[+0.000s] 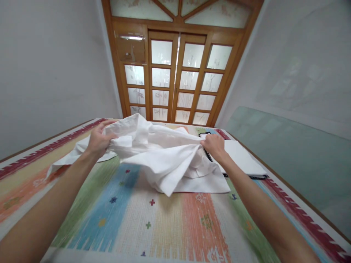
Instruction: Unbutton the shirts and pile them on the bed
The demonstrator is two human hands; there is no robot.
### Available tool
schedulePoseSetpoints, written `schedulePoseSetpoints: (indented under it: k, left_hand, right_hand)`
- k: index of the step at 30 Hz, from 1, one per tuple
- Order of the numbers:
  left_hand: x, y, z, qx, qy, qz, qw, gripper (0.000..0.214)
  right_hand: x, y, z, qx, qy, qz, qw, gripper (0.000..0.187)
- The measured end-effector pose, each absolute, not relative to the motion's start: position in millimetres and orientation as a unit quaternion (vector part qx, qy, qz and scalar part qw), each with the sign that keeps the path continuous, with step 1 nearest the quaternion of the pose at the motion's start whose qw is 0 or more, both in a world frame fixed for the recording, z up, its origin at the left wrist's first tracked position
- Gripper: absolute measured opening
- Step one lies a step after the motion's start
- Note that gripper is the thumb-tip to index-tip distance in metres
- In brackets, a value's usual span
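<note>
Striped cover (142,219) nearest, below fingers. Right hand (215,146): fingers clenched on one edge of cloth (161,157). Left hand (100,138): fingers gripping bunched opposite side. Cloth slung between; slack trails left past left fingers. Progress, by look: lifted and part spread; not flat, no neat folds. Cloth white, plain, creased, loose corner pointing toward wearer. Flat white item (241,159), dark-edged, right of right fingers. Wooden doors (178,80) well beyond both hands.

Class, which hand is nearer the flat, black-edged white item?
Right: the right hand is by the left side of the item; the left hand is farther left, across the white cloth.
</note>
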State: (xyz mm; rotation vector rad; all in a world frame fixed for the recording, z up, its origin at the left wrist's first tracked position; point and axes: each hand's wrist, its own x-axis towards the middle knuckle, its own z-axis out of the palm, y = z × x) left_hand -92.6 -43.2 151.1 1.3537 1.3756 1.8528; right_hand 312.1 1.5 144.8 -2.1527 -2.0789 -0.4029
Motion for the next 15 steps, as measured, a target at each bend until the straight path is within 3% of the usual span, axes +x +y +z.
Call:
schedulePoseSetpoints:
  k: [3, 6, 9, 11, 13, 15]
  left_hand:
    - [-117.1, -39.7, 126.5, 0.46, 0.583, 0.641, 0.194, 0.037]
    - [-129.6, -37.6, 102.2, 0.546, 0.648, 0.505, 0.161, 0.049]
    - [-126.0, -38.4, 86.1, 0.601, 0.691, 0.402, 0.016, 0.059]
    - [-116.4, -42.4, 81.7, 0.613, 0.692, 0.363, -0.117, 0.041]
    - [-103.9, -48.9, 81.1, 0.643, 0.673, 0.317, -0.182, 0.015]
    - [-91.3, -56.0, 81.8, 0.682, 0.656, 0.271, -0.177, 0.018]
  right_hand:
    - [345.2, 3.3, 127.6, -0.765, -0.629, -0.133, 0.04, 0.037]
    - [360.3, 3.7, 117.5, -0.759, -0.646, -0.069, -0.041, 0.037]
    - [354.7, 1.7, 118.2, -0.741, -0.667, -0.051, -0.055, 0.033]
    - [342.3, -0.6, 122.5, -0.727, -0.681, -0.083, -0.008, 0.035]
    - [326.2, -2.5, 126.3, -0.683, -0.722, -0.101, 0.03, 0.044]
    - [309.3, -2.6, 126.6, -0.611, -0.786, -0.087, 0.035, 0.051]
